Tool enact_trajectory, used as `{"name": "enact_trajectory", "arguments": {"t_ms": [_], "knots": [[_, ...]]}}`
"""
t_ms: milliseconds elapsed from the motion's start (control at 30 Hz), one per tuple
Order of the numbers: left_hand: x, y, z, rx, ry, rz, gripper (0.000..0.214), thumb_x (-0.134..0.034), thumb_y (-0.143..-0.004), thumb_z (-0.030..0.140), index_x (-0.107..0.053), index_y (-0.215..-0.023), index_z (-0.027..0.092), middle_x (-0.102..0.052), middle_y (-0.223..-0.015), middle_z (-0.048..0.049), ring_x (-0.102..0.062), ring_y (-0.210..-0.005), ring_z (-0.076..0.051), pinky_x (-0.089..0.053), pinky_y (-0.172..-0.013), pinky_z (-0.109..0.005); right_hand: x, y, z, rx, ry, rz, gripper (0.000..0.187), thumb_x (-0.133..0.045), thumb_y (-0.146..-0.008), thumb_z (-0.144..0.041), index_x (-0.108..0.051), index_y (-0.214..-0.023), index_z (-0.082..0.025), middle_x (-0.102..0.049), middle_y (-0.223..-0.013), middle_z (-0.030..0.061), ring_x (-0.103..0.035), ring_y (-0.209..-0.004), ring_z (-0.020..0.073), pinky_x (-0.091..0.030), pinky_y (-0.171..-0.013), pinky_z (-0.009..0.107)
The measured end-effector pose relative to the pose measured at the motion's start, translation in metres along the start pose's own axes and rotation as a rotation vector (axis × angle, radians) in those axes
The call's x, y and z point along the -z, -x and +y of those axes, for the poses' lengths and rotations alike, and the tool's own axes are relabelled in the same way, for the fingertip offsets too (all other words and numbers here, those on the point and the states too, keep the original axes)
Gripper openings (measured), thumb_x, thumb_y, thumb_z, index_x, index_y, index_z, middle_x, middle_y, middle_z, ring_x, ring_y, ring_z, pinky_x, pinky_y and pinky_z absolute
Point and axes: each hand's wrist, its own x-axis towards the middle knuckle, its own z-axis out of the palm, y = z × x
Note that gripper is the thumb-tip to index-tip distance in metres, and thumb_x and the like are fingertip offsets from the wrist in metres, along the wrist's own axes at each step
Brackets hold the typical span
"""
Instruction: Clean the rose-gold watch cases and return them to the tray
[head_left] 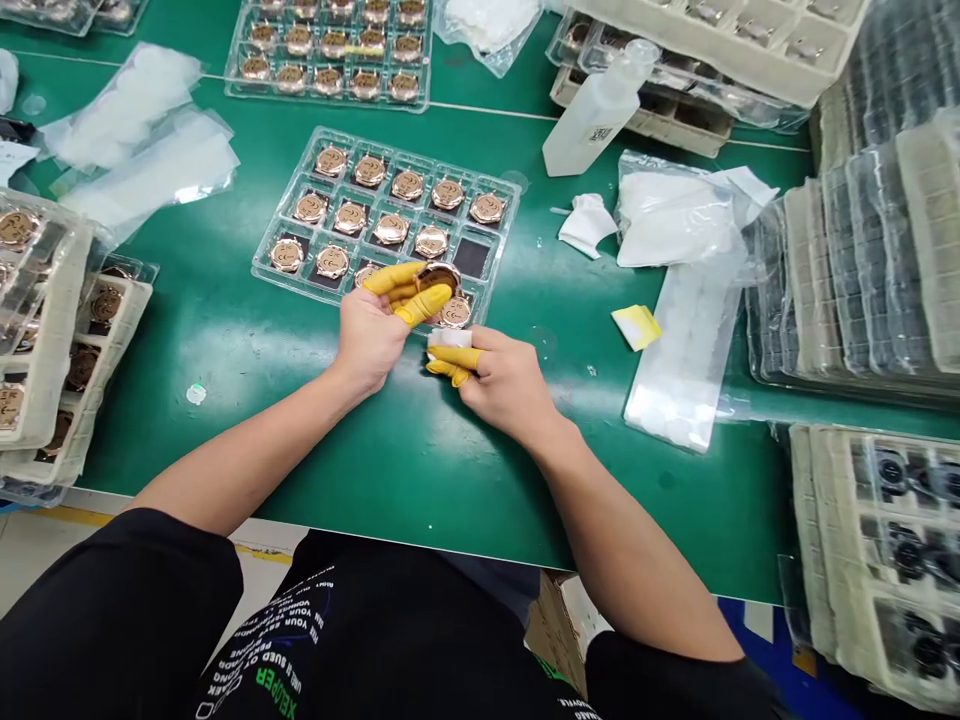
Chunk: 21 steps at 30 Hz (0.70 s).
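A smooth green tabletop (450,470), crossed by a thin white line (487,110), is occupied near its middle by a clear plastic compartment tray (501,237) of round rose-gold watch parts. Behind this tray a similar filled clear tray (315,94) is set, while flat translucent film sheets (165,165) and stacked cream plastic trays (71,275) are laid to its left. To its right are placed a translucent white plastic bottle (592,125), a crumpled white wipe (586,224), a clear plastic bag of white wipes (667,215), a yellow-and-white folded slip (637,325) and tall nested clear plastic trays (877,260).
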Motion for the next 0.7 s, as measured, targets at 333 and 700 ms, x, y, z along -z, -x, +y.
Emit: {"name": "enact_trajectory", "arguments": {"t_ms": [333,700], "knots": [[0.002,-0.098,0.0,-0.07,-0.575,-0.285,0.042,-0.09,-0.08,0.042,-0.071,-0.107,0.017,-0.065,-0.079,-0.0037,-0.072,-0.073,-0.021,-0.059,-0.07,-0.037,0.052,-0.016,0.034,-0.5,-0.476,0.479,0.032,-0.087,-0.082,-0.048,-0.082,-0.106,-0.029,-0.081,-0.106,0.0018,-0.078,-0.098,0.0238,-0.065,-0.09,0.046],[-0.028,-0.136,0.017,-0.156,-1.33,-0.14,0.045,-0.101,-0.055,0.044,-0.076,-0.086,0.022,-0.064,-0.095,-0.0134,-0.058,-0.114,-0.04,-0.041,-0.097,-0.055,0.077,-0.021,0.028,-0.684,-0.418,0.395,0.023,-0.086,-0.075,-0.03,-0.082,-0.097,-0.024,-0.081,-0.094,0.0025,-0.076,-0.086,0.0217,-0.064,-0.083,0.042]]}}
